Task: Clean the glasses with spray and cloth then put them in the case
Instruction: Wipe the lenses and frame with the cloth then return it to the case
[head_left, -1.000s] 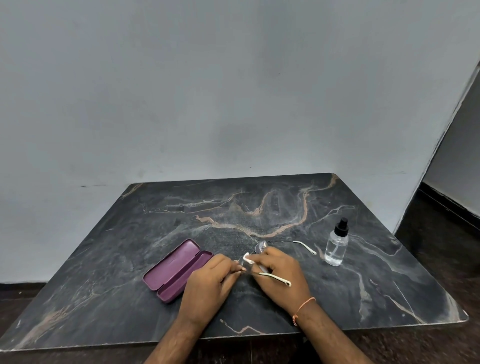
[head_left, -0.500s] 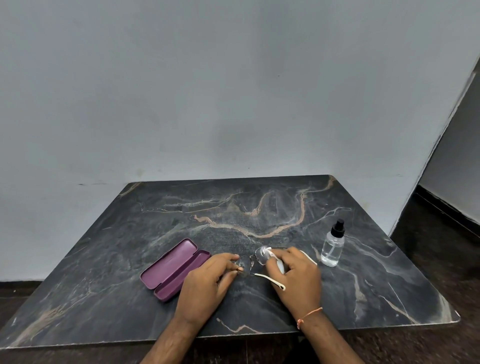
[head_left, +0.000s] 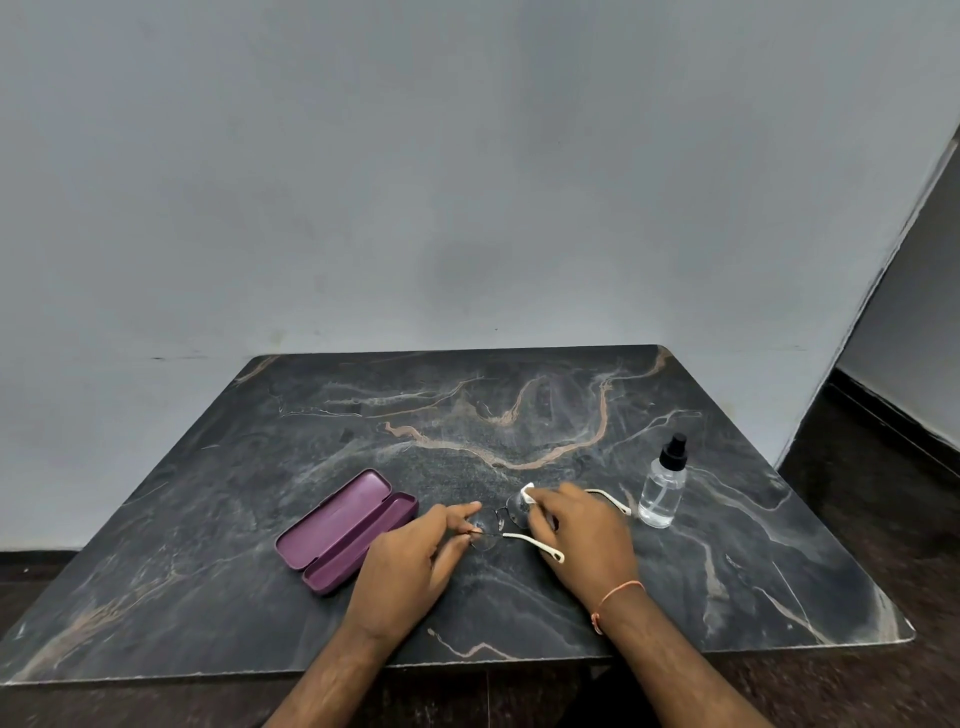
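Thin-rimmed glasses (head_left: 498, 522) with white temple tips lie low over the dark marble table (head_left: 311, 431), between my hands. My left hand (head_left: 415, 561) pinches the left edge of the frame. My right hand (head_left: 576, 530) presses a small white cloth (head_left: 527, 491) onto the right lens; most of the cloth is hidden under the fingers. The purple case (head_left: 348, 527) lies open just left of my left hand. A clear spray bottle (head_left: 664, 486) with a black cap stands upright to the right of my right hand.
A plain grey wall rises behind the table. The table's front edge runs just below my wrists, and its right corner is near the dark floor (head_left: 883, 467). An orange thread is tied round my right wrist.
My right hand with the cloth has shifted right and farther along the glasses, from the left lens side to the right lens. The left hand keeps its pinch on the frame.
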